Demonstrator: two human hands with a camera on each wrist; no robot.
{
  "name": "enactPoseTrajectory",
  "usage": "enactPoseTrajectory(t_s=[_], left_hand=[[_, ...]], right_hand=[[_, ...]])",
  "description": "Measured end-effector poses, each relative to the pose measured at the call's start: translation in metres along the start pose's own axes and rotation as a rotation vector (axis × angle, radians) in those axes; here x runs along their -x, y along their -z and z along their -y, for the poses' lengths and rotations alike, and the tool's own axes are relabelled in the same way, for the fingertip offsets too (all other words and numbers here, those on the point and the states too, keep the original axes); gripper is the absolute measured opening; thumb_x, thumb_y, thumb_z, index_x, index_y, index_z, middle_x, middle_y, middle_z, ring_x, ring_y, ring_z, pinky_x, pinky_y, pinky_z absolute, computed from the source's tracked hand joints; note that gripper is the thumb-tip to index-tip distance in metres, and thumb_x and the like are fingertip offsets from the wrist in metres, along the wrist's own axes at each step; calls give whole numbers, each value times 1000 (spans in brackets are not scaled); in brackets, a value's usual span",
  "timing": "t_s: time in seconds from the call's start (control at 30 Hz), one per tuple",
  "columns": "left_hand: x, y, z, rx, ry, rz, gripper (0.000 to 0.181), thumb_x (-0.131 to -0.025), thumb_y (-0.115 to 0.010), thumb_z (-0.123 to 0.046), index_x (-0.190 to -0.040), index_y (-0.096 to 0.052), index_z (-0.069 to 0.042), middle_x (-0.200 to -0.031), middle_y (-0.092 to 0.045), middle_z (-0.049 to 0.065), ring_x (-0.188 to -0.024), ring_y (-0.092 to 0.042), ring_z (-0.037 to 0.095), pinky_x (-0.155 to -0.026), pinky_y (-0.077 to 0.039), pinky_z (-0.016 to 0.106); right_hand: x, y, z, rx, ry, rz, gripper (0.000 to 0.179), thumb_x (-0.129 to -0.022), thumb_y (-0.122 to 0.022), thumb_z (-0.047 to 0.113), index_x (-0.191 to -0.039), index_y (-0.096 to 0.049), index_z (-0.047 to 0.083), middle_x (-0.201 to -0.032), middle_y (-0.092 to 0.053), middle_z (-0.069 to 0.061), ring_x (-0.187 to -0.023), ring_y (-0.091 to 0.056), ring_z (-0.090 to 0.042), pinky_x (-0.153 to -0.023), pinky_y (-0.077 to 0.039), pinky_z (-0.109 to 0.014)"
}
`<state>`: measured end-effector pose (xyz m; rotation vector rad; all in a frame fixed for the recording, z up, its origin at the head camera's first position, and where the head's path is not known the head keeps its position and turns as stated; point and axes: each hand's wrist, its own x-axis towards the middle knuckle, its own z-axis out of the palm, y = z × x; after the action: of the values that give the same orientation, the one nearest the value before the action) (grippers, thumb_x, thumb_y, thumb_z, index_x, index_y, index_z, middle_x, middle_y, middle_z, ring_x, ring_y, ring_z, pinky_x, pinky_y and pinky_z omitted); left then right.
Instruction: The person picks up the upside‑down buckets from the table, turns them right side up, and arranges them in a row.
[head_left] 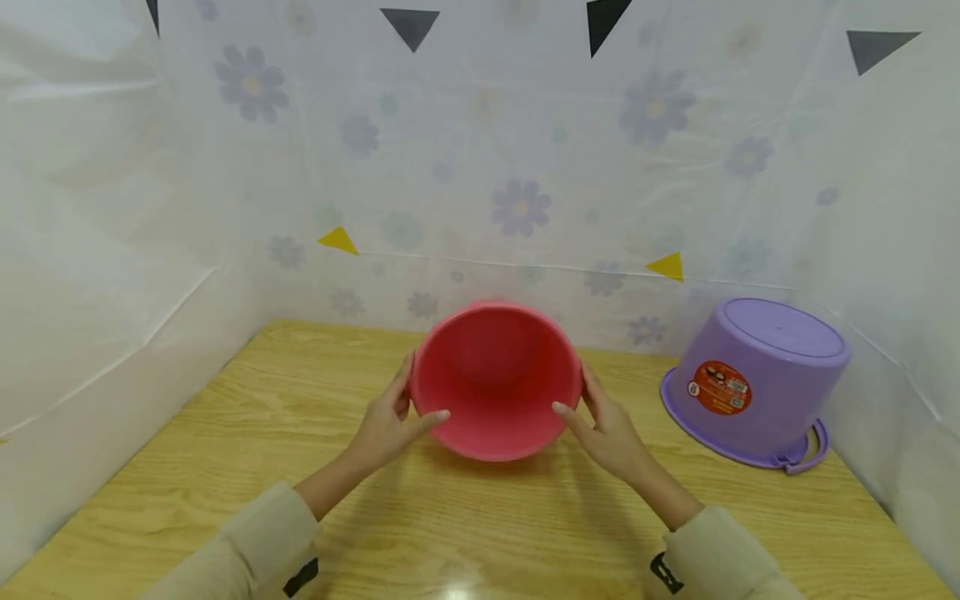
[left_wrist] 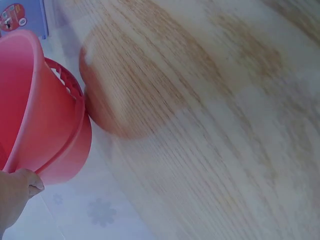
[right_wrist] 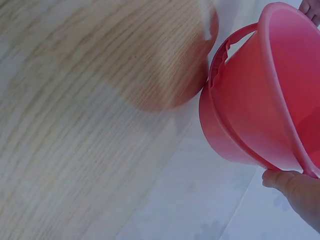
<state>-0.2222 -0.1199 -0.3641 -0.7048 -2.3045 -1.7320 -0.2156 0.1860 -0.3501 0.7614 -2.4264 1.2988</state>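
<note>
The red bucket (head_left: 495,367) at the centre of the frame looks like smooth plastic with a soft sheen, as does the purple bucket (head_left: 787,379) at right. The tabletop (head_left: 465,525) shows wood grain under a glossy finish that catches a bright glint at bottom centre. Creased, faintly shiny plastic-looking sheeting (head_left: 450,133) hangs behind, and the sleeves (head_left: 243,537) at lower left and right are matt cloth.
</note>
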Motion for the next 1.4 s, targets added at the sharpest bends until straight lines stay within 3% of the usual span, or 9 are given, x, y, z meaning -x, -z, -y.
enactPoseTrajectory(t_s=[0.2,0.4,0.6,0.83,1.03,1.23,1.4], left_hand=[[-1,5,-4,14,-59,33,103,-76,-76,-8,-150,-6,-15,-156,-14,11,-139,-26,32,-99,-38,42],[-5,12,-6,-36,-143,36,108,-70,-79,-7,-151,-8,-15,-156,-14,10,-137,-31,33,-97,-41,40],[-8,17,-9,-84,-174,44,110,-68,-81,-9,-150,-10,-18,-156,-16,12,-135,-34,35,-96,-43,42],[-13,22,-18,-121,-222,36,111,-66,-83,-7,-150,-11,-12,-153,-22,16,-129,-41,36,-94,-45,41],[-13,27,-22,-86,-187,31,108,-69,-80,-7,-150,-10,-13,-153,-23,16,-128,-43,38,-94,-45,40],[-13,31,-26,-56,-113,27,105,-71,-79,-11,-150,-10,-14,-155,-19,13,-131,-40,35,-96,-43,36],[-15,36,-29,-29,-88,32,98,-73,-78,-9,-149,-17,-11,-153,-23,15,-130,-41,36,-95,-45,34]], right_hand=[[-1,4,-1,25,70,45,98,-80,-72,12,-151,-4,16,-155,-19,-9,-139,-27,-32,-103,-34,-45],[-3,7,2,60,142,80,115,-69,-81,14,-151,0,14,-156,-14,-11,-139,-25,-35,-105,-34,-40],[-5,7,4,110,149,48,118,-65,-84,16,-150,-3,11,-155,-16,-15,-137,-27,-38,-101,-35,-53],[-9,8,9,164,146,-14,115,-64,-84,12,-150,-8,6,-152,-18,-24,-133,-31,-44,-98,-38,-54],[-14,7,17,105,101,-39,105,-67,-82,12,-149,-15,6,-152,-20,-22,-135,-29,-40,-100,-38,-47],[-16,6,23,89,50,-39,99,-70,-80,14,-148,-19,3,-151,-23,-21,-136,-28,-38,-101,-38,-43],[-19,3,28,34,34,-40,94,-73,-77,13,-147,-20,1,-152,-22,-20,-138,-25,-36,-103,-36,-41]])
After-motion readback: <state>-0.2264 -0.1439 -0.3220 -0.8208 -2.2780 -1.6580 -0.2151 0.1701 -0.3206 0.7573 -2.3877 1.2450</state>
